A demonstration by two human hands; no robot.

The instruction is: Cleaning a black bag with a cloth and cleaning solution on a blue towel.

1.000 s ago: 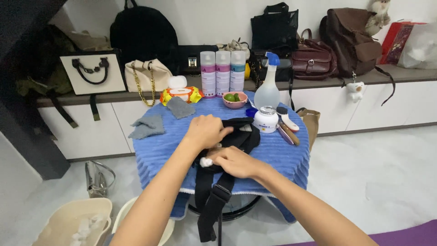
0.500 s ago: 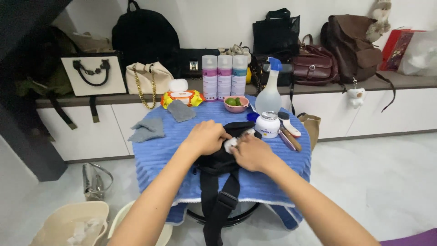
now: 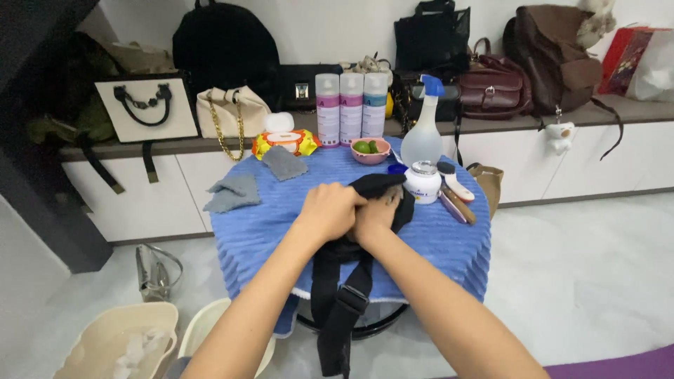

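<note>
Both hands press together on a black bag (image 3: 365, 193) lying on the blue-covered bench (image 3: 281, 224): left hand (image 3: 331, 210) over right hand (image 3: 375, 217). Its strap (image 3: 344, 309) hangs below them; a white jar (image 3: 424, 182) stands just right of the hands

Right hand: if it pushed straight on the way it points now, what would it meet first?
The right hand points up and away across the black bag. Past the bag's far edge, the white jar looks nearest, perhaps slightly right of the line; depth is unclear.
</note>
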